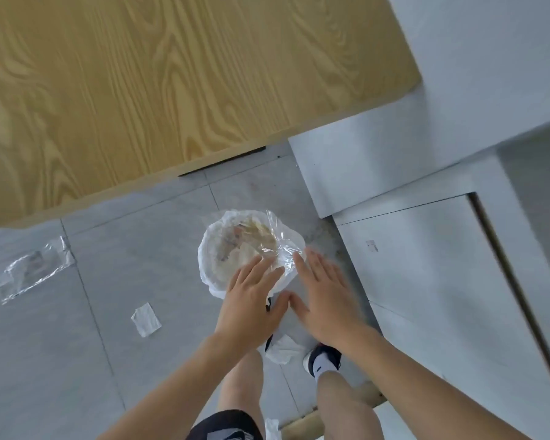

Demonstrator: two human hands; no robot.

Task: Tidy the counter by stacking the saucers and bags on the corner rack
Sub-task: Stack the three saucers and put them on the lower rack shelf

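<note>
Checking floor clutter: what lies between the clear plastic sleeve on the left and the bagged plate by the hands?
Head view: mostly bare grey floor tile. The one item near that stretch is a small white paper scrap, lying nearer the person than the clear sleeve and bagged plate.

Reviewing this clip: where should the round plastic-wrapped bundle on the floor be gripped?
Probably by its near rim, from above: the wrapped bundle lies flat on the floor tiles, and left hand and right hand hover open there.

Bare grey tile floor [159,258] lies open left of the plastic-wrapped white saucer [235,249]; the white cabinet [426,265] crowds its right, the wooden desk [172,84] beyond.
</note>
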